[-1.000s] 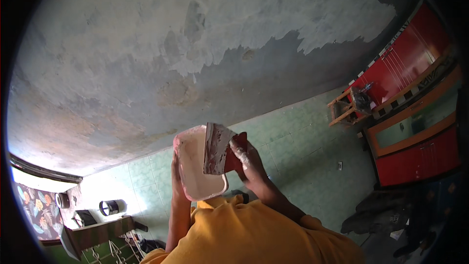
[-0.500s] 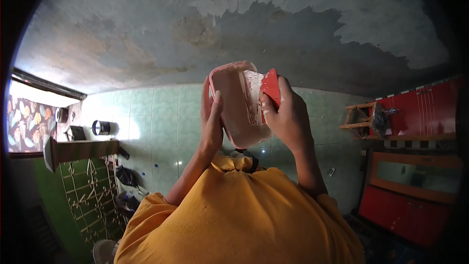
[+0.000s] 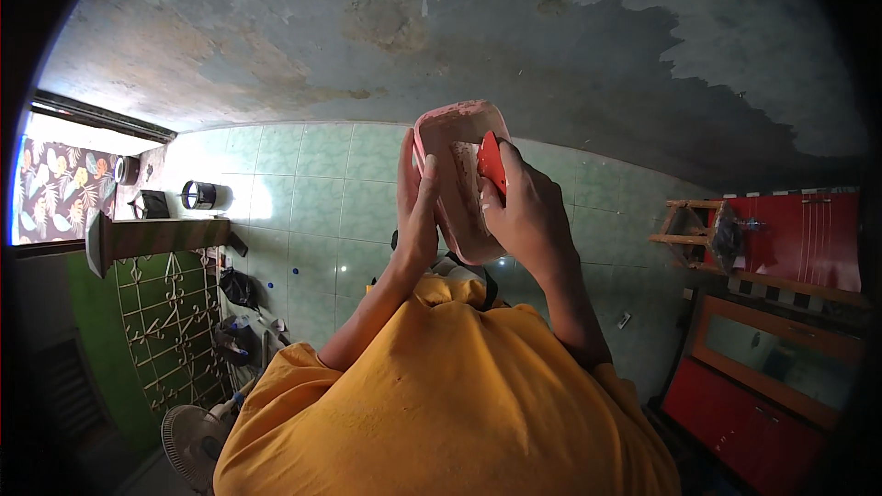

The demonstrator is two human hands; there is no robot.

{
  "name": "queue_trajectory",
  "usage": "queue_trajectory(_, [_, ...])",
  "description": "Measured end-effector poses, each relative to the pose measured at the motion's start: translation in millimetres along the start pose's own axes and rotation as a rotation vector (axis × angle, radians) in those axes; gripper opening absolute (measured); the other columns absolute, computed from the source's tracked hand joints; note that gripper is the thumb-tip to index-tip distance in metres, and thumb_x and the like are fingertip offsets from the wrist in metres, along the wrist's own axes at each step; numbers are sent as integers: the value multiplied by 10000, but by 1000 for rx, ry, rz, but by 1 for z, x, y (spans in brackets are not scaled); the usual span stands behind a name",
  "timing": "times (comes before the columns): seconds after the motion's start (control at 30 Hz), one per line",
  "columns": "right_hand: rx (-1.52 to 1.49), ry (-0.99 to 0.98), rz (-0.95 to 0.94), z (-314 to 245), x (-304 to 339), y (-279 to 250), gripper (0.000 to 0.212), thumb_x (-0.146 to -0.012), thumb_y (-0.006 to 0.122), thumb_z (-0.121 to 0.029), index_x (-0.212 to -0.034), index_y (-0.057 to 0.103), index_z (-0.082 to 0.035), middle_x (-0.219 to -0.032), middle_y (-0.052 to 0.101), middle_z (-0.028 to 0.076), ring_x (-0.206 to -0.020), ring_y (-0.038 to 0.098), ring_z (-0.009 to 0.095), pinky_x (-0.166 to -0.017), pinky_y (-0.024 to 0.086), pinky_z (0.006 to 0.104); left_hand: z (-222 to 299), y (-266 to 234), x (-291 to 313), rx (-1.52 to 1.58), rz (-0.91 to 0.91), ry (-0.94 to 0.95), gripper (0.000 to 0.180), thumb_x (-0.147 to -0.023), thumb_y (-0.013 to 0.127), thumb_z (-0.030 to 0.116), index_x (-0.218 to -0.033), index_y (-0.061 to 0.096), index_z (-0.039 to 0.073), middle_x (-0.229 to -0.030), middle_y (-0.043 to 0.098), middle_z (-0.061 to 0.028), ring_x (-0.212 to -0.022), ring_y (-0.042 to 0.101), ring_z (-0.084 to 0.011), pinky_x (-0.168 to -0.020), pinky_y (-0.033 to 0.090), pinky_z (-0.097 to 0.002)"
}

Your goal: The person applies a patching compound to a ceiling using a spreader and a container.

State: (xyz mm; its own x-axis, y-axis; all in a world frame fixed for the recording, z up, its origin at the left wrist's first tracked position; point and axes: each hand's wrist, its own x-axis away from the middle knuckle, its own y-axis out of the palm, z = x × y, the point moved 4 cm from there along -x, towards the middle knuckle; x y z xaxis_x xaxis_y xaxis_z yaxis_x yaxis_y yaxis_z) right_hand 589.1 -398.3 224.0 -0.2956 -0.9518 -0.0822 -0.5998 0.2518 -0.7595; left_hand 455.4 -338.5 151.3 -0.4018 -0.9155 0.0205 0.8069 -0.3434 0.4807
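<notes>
A pink rectangular tub (image 3: 443, 129), smeared inside with pale paste, is held up in front of my chest. My left hand (image 3: 420, 197) grips it along its left side, thumb over the rim and fingers behind. In my right hand (image 3: 537, 204) is a red scraper (image 3: 492, 163), thumb pressed on its face. The scraper's pale, paste-streaked blade (image 3: 467, 165) reaches into the tub, against the inside. Dabs of white paste mark the right fingers. Beyond the tub rises a grey wall (image 3: 570, 64) with uneven, patchy coating.
Green floor tiles (image 3: 317, 207) run along the wall's foot. On the left are a black bucket (image 3: 200, 195), a metal lattice (image 3: 175, 331) and a fan (image 3: 191, 445). A wooden stool (image 3: 682, 234) and a red cabinet (image 3: 735, 413) stand at the right.
The scraper has sunk deeper into the tub, with less of its blade showing. The tub appears turned narrower to view and a little higher, and both hands have shifted slightly.
</notes>
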Motion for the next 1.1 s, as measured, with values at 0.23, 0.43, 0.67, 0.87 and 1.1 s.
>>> queue_trajectory(0.23, [-64,15,-85,-1,2,4,462,-915,700,-130,-1314,543,40,-1014,714,276,-921,704,461,-784,577,514,-12,-4,0,31,-7,-43,752,-1097,516,412,-1667,156,79,-1562,442,-169,-1422,467,-236,-1165,398,-375])
queue_trajectory(0.43, [-153,2,-119,-1,5,2,431,-921,722,-160,-1275,575,39,-1026,716,274,-920,703,465,-780,573,507,-15,-5,0,28,13,-15,738,-1097,508,396,-1667,160,81,-1565,448,-134,-1400,488,-232,-1142,429,-379])
queue_trajectory(0.67, [-431,4,-105,29,0,-2,367,-927,742,-151,-1208,605,40,-942,715,245,-829,720,382,-751,552,419,-11,-4,4,71,1,-83,740,-1093,517,393,-1670,156,102,-1594,411,-130,-1421,468,-235,-1153,423,-395])
queue_trajectory(0.87, [-934,157,-54,62,1,-7,239,-972,733,-96,-1156,633,20,-961,720,47,-850,644,77,-778,544,278,-3,-6,2,18,-13,-75,731,-1096,516,392,-1669,161,109,-1580,433,-128,-1408,488,-230,-1115,461,-378])
queue_trajectory(1.1, [-1026,319,56,78,4,-5,196,-999,695,-62,-1164,628,21,-986,712,35,-854,649,59,-745,545,232,10,-2,5,67,14,-72,638,-1109,486,395,-1627,270,90,-1520,482,-112,-1369,505,-201,-1116,446,-364])
